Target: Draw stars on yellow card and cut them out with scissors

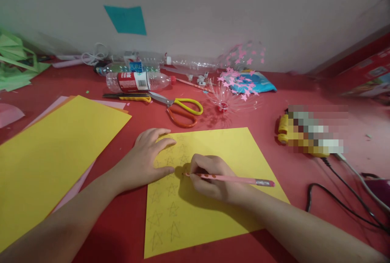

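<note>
Gripping a pink pencil (234, 179) over star-marked yellow paper (237, 149)

Your right hand (217, 166) is closed around the pencil, thumb and fingers pinched near its point, the eraser end reaching back past your wrist; the tip is at the yellow paper, near your left thumb, though whether it touches is hard to tell; your left hand (150, 153) is open, its fingers spread across the sheet's left edge.

The yellow paper lies on the red table (115, 222) right in front of you; pencilled stars (154, 218) run in columns down its left side, some partly hidden by your left hand; a stack of coloured sheets (63, 149), yellow on top, lies to your left, partly behind your forearm.

Beyond the paper are scissors (170, 102) with one yellow and one orange handle; a yellow box cutter (135, 98) lies beside their blades; behind these, a red-labelled bottle (129, 82) lies on its side; a clear plastic spray (223, 107) with pink stars (227, 77) stands to the scissors' right, near a blue packet (260, 81).
</note>
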{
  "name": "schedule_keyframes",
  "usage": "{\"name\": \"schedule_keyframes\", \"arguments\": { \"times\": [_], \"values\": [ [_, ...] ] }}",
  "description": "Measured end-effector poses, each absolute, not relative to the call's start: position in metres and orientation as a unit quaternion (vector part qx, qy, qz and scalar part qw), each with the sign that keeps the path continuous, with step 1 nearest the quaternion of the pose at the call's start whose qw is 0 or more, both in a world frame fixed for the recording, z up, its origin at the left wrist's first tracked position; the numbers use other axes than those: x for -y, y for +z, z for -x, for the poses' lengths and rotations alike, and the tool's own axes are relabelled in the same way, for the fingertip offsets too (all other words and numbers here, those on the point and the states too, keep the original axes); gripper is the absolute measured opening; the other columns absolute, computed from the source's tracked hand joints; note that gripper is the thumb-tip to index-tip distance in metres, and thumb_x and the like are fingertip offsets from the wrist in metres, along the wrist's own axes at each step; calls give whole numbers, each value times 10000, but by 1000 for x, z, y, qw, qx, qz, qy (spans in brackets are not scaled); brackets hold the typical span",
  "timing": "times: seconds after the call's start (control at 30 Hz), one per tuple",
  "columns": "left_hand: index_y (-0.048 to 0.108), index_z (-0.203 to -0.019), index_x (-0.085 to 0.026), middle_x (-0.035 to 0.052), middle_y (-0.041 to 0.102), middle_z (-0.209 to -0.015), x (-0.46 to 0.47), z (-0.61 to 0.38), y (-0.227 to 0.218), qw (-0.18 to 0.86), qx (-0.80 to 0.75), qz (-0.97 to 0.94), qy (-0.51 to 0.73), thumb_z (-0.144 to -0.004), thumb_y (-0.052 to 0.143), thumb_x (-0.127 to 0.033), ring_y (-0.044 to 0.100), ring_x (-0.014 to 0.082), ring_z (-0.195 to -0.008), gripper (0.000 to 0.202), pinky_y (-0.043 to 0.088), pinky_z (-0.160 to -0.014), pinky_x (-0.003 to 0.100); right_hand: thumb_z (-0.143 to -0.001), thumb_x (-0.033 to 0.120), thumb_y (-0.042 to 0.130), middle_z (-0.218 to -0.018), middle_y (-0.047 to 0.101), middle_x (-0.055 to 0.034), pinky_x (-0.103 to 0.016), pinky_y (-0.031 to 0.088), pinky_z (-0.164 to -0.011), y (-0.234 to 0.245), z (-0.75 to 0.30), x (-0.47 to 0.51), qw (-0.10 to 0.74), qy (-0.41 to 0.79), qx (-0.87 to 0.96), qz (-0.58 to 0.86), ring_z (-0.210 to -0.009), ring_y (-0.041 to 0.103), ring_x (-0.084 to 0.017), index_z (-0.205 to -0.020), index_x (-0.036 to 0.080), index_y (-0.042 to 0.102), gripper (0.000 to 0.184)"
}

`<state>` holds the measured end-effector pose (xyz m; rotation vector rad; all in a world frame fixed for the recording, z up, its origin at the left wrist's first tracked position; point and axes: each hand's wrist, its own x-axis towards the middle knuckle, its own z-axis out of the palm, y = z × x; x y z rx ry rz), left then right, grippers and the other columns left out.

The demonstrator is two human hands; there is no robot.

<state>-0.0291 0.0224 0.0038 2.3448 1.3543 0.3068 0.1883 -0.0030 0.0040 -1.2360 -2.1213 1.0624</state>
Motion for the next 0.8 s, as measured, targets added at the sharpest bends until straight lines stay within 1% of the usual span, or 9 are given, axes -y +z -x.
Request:
{"name": "schedule_keyframes", "arguments": {
  "times": [0.1, 0.23, 0.47, 0.57, 0.67, 0.8],
  "values": [
    [545, -1211, -238, 109, 398, -1389, -22, 29, 4, 206, -485, -843, 109, -756, 569, -620, 302, 345, -1298, 594, 263, -1067, 540, -632, 72, 460, -521, 443, 43, -200, 259, -457, 7, -186, 4, 227, 375, 767, 468, -474, 368, -91, -601, 206, 407, 148],
    [546, -1214, -237, 106, 392, -1394, -22, 29, 4, 208, -487, -841, 110, -757, 566, -622, 300, 350, -1297, 598, 267, -1066, 538, -634, 78, 456, -531, 450, 40, -198, 262, -455, 9, -186, 3, 221, 374, 781, 449, -476, 385, -94, -612, 208, 419, 137],
    [533, -1218, -240, 108, 378, -1402, -22, 29, 4, 204, -489, -842, 101, -766, 562, -616, 286, 341, -1308, 589, 264, -1068, 530, -628, 71, 461, -531, 414, 42, -201, 251, -436, 14, -185, 5, 225, 387, 765, 463, -456, 371, -90, -594, 211, 372, 170],
    [531, -1220, -253, 102, 377, -1405, -22, 30, 4, 208, -487, -842, 102, -764, 566, -614, 282, 344, -1309, 582, 264, -1066, 533, -643, 72, 456, -535, 406, 45, -198, 233, -420, 11, -187, 5, 240, 401, 759, 453, -438, 344, -80, -596, 211, 363, 174],
    [520, -1231, -249, 107, 368, -1410, -23, 30, 5, 212, -486, -842, 99, -772, 553, -617, 277, 340, -1312, 589, 265, -1066, 528, -643, 63, 444, -533, 394, 51, -189, 231, -425, 6, -190, 5, 271, 385, 768, 434, -443, 326, -73, -606, 208, 354, 175],
    [523, -1225, -257, 103, 381, -1399, -23, 29, 5, 209, -485, -843, 99, -770, 559, -608, 288, 339, -1308, 575, 261, -1066, 532, -620, 55, 449, -519, 376, 57, -182, 206, -404, -1, -192, 4, 275, 364, 766, 453, -437, 319, -71, -606, 211, 333, 195]
  ]
}}
